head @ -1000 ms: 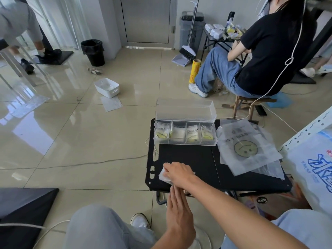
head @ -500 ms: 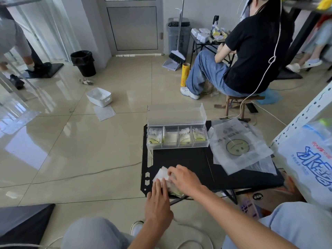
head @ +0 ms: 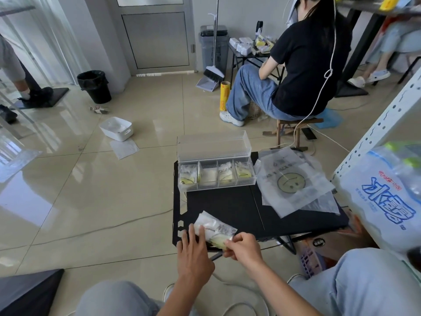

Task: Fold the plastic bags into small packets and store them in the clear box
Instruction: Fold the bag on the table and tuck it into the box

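A partly folded white plastic bag [head: 215, 226] lies at the near left corner of the black table [head: 239, 210]. My left hand [head: 193, 253] presses its fingers on the bag's left end. My right hand [head: 242, 247] pinches the bag's near right edge. The clear box [head: 216, 176] stands open at the table's far side, with its lid up. Three of its compartments hold folded packets; the second from the left looks nearly empty. A stack of flat bags [head: 293, 181] with a smiley print lies to the right of the box.
A person in a black shirt [head: 303, 65] sits on a stool beyond the table. A white shelf post [head: 376, 133] and a printed bag [head: 387, 201] stand at the right. A white tub [head: 117, 128], a black bin [head: 94, 86] and cables lie on the tiled floor.
My left hand has come up from below the table edge onto the bag. My right hand has shifted from pressing the bag flat to pinching its near right edge, and the bag is more exposed.
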The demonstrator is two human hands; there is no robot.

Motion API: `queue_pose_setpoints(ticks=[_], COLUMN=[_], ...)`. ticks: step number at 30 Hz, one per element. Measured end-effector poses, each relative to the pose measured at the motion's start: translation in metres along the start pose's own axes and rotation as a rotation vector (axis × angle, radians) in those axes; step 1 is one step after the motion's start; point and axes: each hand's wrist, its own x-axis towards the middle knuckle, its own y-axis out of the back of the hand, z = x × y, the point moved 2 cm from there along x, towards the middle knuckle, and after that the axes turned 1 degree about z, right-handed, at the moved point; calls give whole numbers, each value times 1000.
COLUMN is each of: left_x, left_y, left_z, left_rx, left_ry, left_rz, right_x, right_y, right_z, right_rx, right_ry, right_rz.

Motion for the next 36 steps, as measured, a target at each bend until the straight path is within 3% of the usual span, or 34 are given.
queue_pose_setpoints(ticks=[6,10,13,15,19,29,36], left_x=[5,6,-3,-7,4,24,21], left_y=[-3,7,4,-9,-21,-30,-36], left_z=[5,5,23,29,23,7,15], left_rx=[-88,-268,-210,-195,-187,-45,-48], left_ry=[-5,161,-96,-281,-261,-295,-241], left_rz=[19,112,212,194,51,52,145], right_x=[2,3,4,5,4,16,27], right_y=[5,7,6,9,14,25,27], right_z=[-11,-10,-11,-12,-12,-15,-18], right_rx=[-121,-151,-174,-199,-214,-333,-407], right_ry=[10,-15,-22,-13,-19,-7,67], right_rz=[-7,16,14,14,-35,-150,-20])
